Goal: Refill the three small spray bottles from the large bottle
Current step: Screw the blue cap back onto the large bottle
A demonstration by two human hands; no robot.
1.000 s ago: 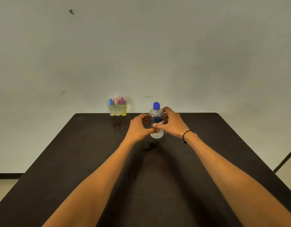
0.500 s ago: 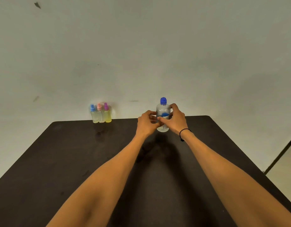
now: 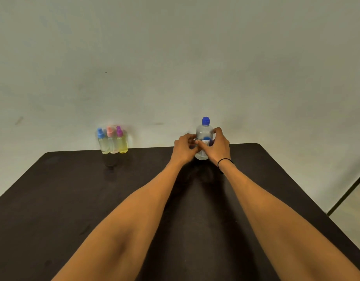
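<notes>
Both the left hand and the right hand grip the capped large bottle, upright on the table. 3 small spray bottles stand well to its left.

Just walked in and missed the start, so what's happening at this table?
A person grips a large clear plastic bottle with a blue cap in both hands, left hand and right hand curled round its sides. It stands upright near the far edge of the dark table, cap on. Three small clear spray bottles, topped blue, pink and purple, stand together to the left, untouched. No pouring has begun.
</notes>
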